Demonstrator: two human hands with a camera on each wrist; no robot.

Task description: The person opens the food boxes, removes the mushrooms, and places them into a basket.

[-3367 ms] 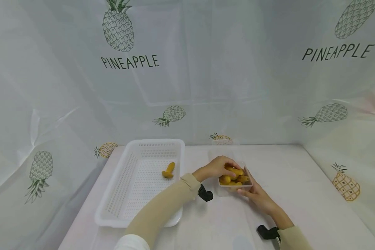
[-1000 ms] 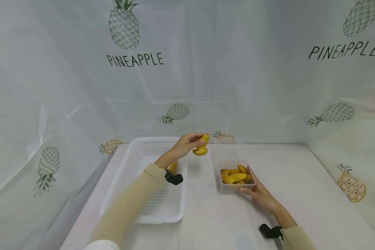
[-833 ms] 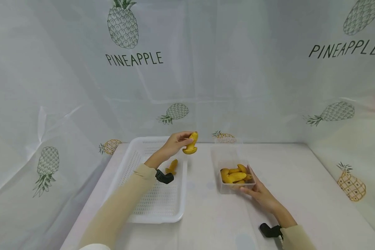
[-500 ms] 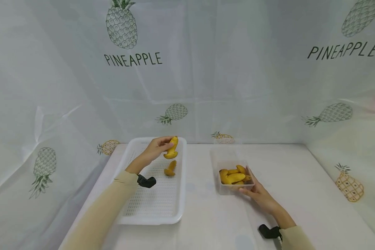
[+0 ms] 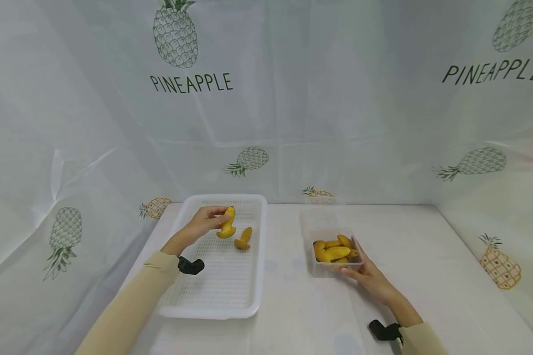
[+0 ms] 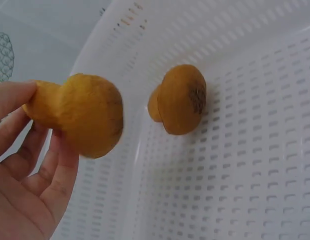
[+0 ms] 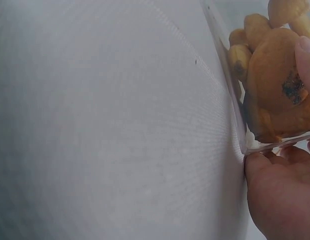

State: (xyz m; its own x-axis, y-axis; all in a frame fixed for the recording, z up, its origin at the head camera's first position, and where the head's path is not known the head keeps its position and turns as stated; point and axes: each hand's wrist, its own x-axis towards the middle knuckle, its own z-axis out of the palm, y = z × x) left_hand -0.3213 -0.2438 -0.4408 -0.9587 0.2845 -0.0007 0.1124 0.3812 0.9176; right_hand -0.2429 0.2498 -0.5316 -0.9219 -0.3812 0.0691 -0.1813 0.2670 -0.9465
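My left hand (image 5: pixel 202 224) pinches a yellow mushroom (image 5: pixel 228 223) by its stem, cap downward, over the white basket (image 5: pixel 260 276). The left wrist view shows its round cap (image 6: pixel 92 115) close up, with fingertips on the stem. Another yellow mushroom (image 5: pixel 243 238) lies on the basket floor, to the right of the held one. My right hand (image 5: pixel 373 281) holds a clear plastic box (image 5: pixel 326 270) at its right front corner, thumb on the front wall and fingers along the right side. Several yellow mushrooms (image 5: pixel 335 252) fill the box; one cap (image 7: pixel 275 75) shows a dark patch.
The box's clear lid (image 5: pixel 321 217) stands open behind it. Box and basket rest on a white-covered table (image 5: pixel 293 315), with a strip of table between them. A pineapple-print sheet (image 5: pixel 337 123) hangs behind and at the sides.
My left hand has taken a mushroom from the box, carried it left and lowered it over the basket. The right hand stays at the box.
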